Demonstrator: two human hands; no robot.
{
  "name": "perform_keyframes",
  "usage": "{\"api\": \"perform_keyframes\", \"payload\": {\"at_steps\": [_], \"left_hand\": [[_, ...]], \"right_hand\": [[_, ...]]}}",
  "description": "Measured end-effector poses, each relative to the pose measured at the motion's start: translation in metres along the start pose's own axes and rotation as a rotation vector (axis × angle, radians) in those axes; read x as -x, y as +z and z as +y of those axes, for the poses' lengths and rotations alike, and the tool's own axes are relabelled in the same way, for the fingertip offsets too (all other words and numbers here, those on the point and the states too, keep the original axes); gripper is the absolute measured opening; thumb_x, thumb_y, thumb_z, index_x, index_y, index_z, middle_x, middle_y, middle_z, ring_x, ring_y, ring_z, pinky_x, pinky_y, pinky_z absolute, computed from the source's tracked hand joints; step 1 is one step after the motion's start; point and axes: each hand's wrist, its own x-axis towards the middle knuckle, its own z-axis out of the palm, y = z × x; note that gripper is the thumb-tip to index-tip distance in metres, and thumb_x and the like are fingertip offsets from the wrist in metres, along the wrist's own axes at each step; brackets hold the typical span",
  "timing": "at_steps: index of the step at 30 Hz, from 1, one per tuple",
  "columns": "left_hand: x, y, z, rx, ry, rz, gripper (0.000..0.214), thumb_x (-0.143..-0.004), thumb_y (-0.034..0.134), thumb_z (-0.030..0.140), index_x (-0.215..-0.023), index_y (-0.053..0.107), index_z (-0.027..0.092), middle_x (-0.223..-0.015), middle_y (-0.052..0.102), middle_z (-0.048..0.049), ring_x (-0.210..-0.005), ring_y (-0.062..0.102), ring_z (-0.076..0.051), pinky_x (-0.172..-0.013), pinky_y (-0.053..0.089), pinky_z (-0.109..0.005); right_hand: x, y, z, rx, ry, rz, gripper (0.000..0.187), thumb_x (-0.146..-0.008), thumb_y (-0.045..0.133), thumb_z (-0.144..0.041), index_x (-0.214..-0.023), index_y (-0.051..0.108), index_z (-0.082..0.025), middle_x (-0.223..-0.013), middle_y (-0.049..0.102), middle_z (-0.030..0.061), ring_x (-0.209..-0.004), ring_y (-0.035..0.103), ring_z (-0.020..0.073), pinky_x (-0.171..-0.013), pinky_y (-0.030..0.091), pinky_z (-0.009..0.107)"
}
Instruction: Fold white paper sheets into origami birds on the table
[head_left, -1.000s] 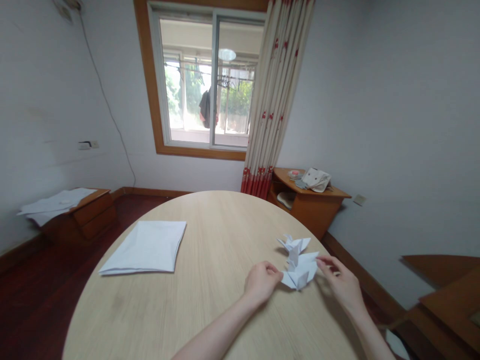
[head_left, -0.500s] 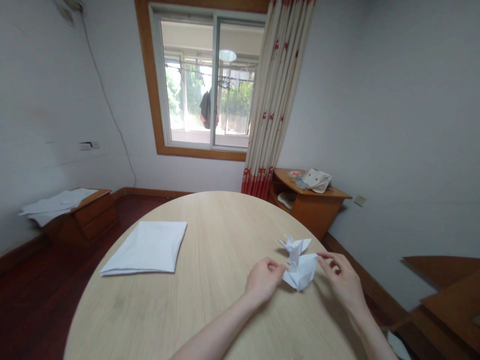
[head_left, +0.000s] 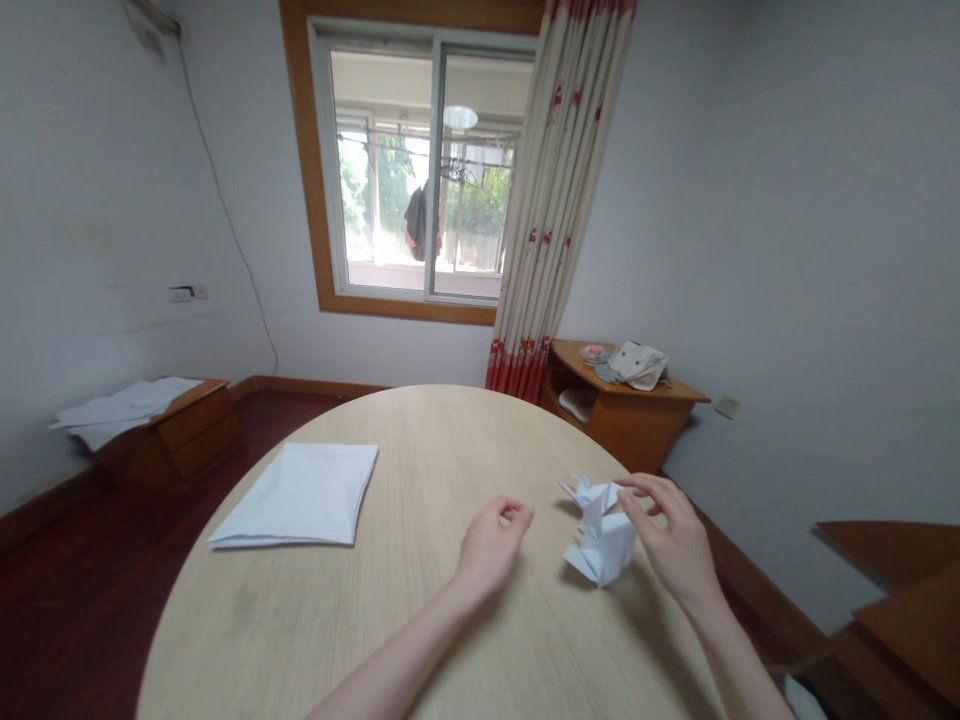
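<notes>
Two folded white paper figures stand close together on the right of the table, a smaller origami figure [head_left: 592, 495] behind and a larger origami figure [head_left: 611, 552] in front. The thumb and index finger of my right hand [head_left: 675, 540] close around the right tip of the rear figure, its other fingers bent above. To the left of the figures, apart from them, my left hand [head_left: 491, 545] hovers with curled fingers and nothing visible in it. A flat stack of folded white paper [head_left: 300, 495] lies on the table's left side.
The round wooden table [head_left: 420, 600] has its right edge just beyond the figures. Behind it stand a corner cabinet [head_left: 637, 410] with items on top and a low drawer unit [head_left: 199, 425] bearing papers. A curtain [head_left: 551, 200] hangs beside the window.
My left hand has let go of the larger figure and drawn back left. My right hand has shifted from the larger figure's upper tip to the rear figure's right tip.
</notes>
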Motion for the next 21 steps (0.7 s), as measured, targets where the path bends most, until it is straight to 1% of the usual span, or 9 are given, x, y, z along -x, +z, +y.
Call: {"api": "perform_keyframes", "payload": {"at_steps": [3,6,9,12,15,17,21], "left_hand": [[0.001,-0.026,-0.001,-0.009,0.079,0.112,0.032,-0.088,0.050,0.042,-0.098,0.065,0.015,-0.094,0.069,-0.0086,-0.081,0.063,-0.020,-0.073,0.046,-0.030],[0.002,-0.057,0.000,-0.023,0.156,0.238,0.035,-0.088,0.048,0.045,-0.096,0.065,0.016,-0.088,0.069,-0.0074,-0.077,0.062,-0.021,-0.071,0.047,-0.031],[0.002,-0.090,0.001,-0.045,0.223,0.391,0.036,-0.087,0.047,0.047,-0.095,0.065,0.017,-0.091,0.070,-0.0077,-0.081,0.063,-0.021,-0.073,0.047,-0.032],[0.002,-0.120,-0.003,-0.082,0.267,0.549,0.036,-0.087,0.046,0.048,-0.097,0.065,0.018,-0.092,0.069,-0.0081,-0.081,0.063,-0.022,-0.071,0.048,-0.032],[0.003,-0.146,-0.015,-0.140,0.293,0.682,0.034,-0.086,0.048,0.047,-0.096,0.064,0.018,-0.093,0.069,-0.0071,-0.079,0.062,-0.021,-0.069,0.049,-0.031],[0.005,-0.162,-0.027,-0.191,0.298,0.755,0.034,-0.086,0.047,0.046,-0.097,0.063,0.018,-0.094,0.068,-0.0075,-0.079,0.062,-0.021,-0.065,0.049,-0.030],[0.009,-0.194,-0.057,-0.329,0.300,0.849,0.033,-0.086,0.044,0.043,-0.096,0.061,0.017,-0.099,0.067,-0.0083,-0.079,0.062,-0.021,-0.065,0.049,-0.030]], "right_hand": [[-0.011,0.011,-0.025,-0.068,-0.062,-0.014,0.021,-0.084,0.054,-0.041,-0.088,0.066,-0.023,-0.095,0.062,0.0070,-0.083,0.056,0.0219,-0.067,0.044,0.034],[-0.022,0.028,-0.052,-0.158,-0.109,-0.034,0.018,-0.085,0.054,-0.036,-0.090,0.065,-0.022,-0.096,0.061,0.0062,-0.083,0.056,0.0209,-0.068,0.044,0.033],[-0.031,0.054,-0.078,-0.268,-0.166,-0.039,0.015,-0.085,0.054,-0.033,-0.091,0.064,-0.022,-0.094,0.061,0.0051,-0.080,0.057,0.0195,-0.067,0.044,0.032],[-0.035,0.085,-0.100,-0.382,-0.171,-0.086,0.014,-0.085,0.054,-0.029,-0.092,0.064,-0.022,-0.095,0.062,0.0048,-0.080,0.057,0.0186,-0.068,0.043,0.032],[-0.033,0.120,-0.114,-0.524,-0.093,-0.151,0.015,-0.081,0.055,-0.028,-0.090,0.065,-0.021,-0.095,0.062,0.0047,-0.081,0.056,0.0183,-0.070,0.043,0.031],[-0.029,0.142,-0.119,-0.562,-0.066,-0.168,0.016,-0.080,0.054,-0.027,-0.089,0.065,-0.021,-0.094,0.062,0.0044,-0.080,0.057,0.0178,-0.069,0.044,0.030],[-0.011,0.189,-0.125,-0.616,0.019,-0.176,0.018,-0.080,0.049,-0.026,-0.088,0.064,-0.020,-0.094,0.063,0.0050,-0.078,0.058,0.0165,-0.065,0.045,0.027]]}}
